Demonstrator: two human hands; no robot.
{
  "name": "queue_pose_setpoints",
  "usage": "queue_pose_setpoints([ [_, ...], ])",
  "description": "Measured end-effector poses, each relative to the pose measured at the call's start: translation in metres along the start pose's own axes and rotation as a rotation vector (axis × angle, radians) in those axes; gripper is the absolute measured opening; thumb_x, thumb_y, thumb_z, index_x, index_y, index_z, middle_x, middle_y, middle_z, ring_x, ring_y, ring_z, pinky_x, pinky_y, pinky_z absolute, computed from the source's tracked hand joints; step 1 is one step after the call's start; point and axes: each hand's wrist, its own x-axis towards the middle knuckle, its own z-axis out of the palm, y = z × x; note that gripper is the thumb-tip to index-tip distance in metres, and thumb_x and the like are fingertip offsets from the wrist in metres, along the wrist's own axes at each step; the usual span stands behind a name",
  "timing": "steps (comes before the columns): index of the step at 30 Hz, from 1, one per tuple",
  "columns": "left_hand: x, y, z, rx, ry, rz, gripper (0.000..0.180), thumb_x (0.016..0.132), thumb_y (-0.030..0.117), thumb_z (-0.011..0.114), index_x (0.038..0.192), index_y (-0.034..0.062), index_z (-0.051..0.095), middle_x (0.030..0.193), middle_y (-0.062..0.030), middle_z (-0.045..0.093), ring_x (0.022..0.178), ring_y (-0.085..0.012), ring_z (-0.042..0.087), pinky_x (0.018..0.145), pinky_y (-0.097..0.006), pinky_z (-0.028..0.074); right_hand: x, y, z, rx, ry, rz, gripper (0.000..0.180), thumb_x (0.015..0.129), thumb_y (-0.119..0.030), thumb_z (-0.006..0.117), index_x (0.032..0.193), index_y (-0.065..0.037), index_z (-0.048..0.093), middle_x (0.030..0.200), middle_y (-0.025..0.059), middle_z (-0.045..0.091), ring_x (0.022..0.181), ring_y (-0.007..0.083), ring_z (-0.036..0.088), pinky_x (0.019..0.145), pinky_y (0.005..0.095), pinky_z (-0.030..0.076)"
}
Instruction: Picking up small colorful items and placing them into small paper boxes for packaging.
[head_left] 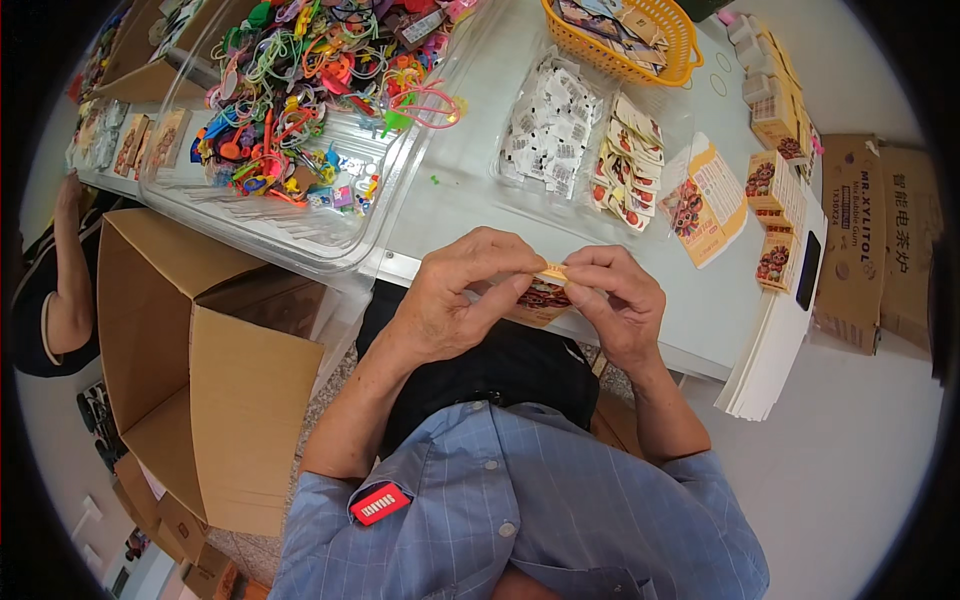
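Note:
Close to my body, at the table's near edge, a small yellow printed carton [540, 308] is pinched between both hands. My left hand [465, 290] grips its top edge from the left, thumb and fingers pressed together. From the right, my right hand [618, 300] pinches the same edge. The carton's lower front shows below the fingertips; fingers cover part of its top. Just beyond my right hand lies a flattened yellow and white printed carton [708, 205]. Small printed cards [630, 165] and white printed sachets [552, 125] fill a clear tray ahead of my hands.
A large clear tub [370, 240] of colourful small trinkets [300, 90] stands far left. An open cardboard box [250, 420] is below it. A yellow basket [690, 62] sits at the back. Yellow cartons [775, 190] line the right side. Another person's arm [68, 270] shows far left.

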Motion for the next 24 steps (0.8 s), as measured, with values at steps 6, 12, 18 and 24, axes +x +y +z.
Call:
queue_pose_setpoints([
  [6, 0.000, -0.006, -0.006, 0.086, -0.063, 0.141, 0.023, 0.087, -0.004, 0.071, 0.109, 0.0028, 0.072, 0.110, -0.0130, 0.070, 0.100, -0.0253, 0.069, 0.084, -0.032, 0.056, -0.004, 0.010, -0.004, -0.082, -0.051, -0.142, 0.027, 0.085, 0.003, 0.075, 0.111, -0.003, 0.074, 0.112, 0.0175, 0.066, 0.102, 0.0232, 0.064, 0.085, 0.0315, 0.052],
  [12, -0.003, -0.005, -0.005, 0.129, -0.090, 0.193, 0.020, 0.086, -0.003, 0.073, 0.106, 0.0025, 0.071, 0.111, -0.0136, 0.070, 0.097, -0.0270, 0.071, 0.082, -0.032, 0.058, -0.002, 0.009, -0.006, -0.250, -0.108, -0.276, 0.036, 0.080, 0.006, 0.077, 0.114, -0.004, 0.073, 0.109, 0.0171, 0.068, 0.096, 0.0246, 0.067, 0.082, 0.0323, 0.053],
  [18, -0.016, 0.004, 0.002, 0.121, 0.026, 0.161, 0.027, 0.085, 0.000, 0.074, 0.112, 0.0017, 0.071, 0.104, -0.0123, 0.070, 0.091, -0.0246, 0.071, 0.078, -0.031, 0.057, -0.001, -0.021, 0.003, -0.328, -0.075, -0.056, 0.031, 0.078, 0.001, 0.081, 0.107, -0.004, 0.071, 0.102, 0.0146, 0.070, 0.092, 0.0255, 0.069, 0.078, 0.0345, 0.055],
  [24, -0.029, 0.031, -0.021, -0.299, 0.088, -0.509, 0.048, 0.099, 0.026, 0.068, 0.139, 0.0032, 0.056, 0.067, -0.0029, 0.062, 0.054, -0.0080, 0.055, 0.049, -0.021, 0.042, 0.001, -0.041, 0.010, -0.440, -0.087, -0.472, 0.030, 0.069, 0.004, 0.078, 0.096, -0.007, 0.071, 0.105, 0.0100, 0.069, 0.094, 0.0287, 0.069, 0.080, 0.0369, 0.057],
])
